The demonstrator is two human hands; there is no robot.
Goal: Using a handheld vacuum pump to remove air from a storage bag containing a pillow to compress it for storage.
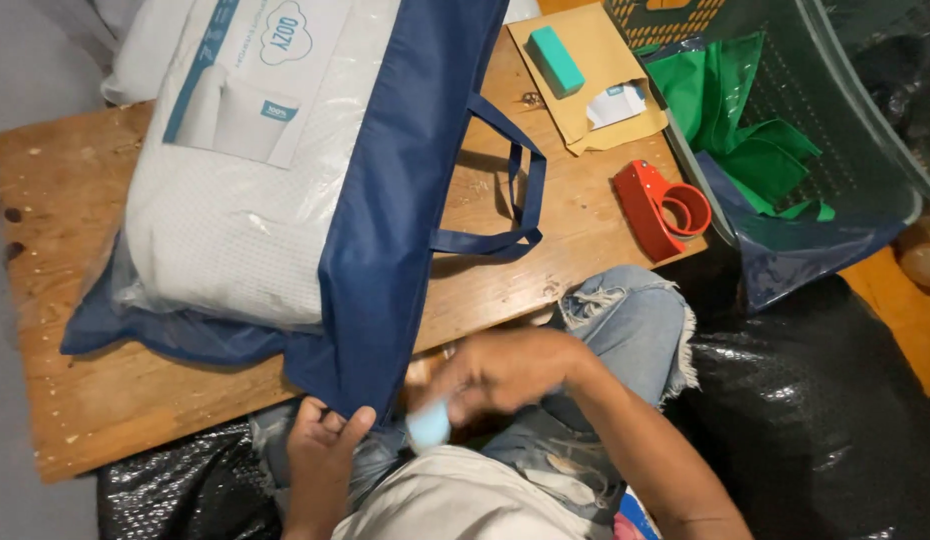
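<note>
A wooden desk, scuffed and paint-flecked, is shown carrying a navy fabric bag with looped handles, in which a white quilted pillow sealed in clear plastic is lodged. The pillow is seen to be largely inside, though the bag's upper flap is not yet closed over it. The bag's lower corner is pinched by the left hand, fingers clenched on the cloth at the desk's near edge. A small pale blue object is grasped by the blurred right hand; its kind cannot be told. A red tape dispenser, a teal block on a brown envelope, and a green mesh basket lie beyond.
</note>
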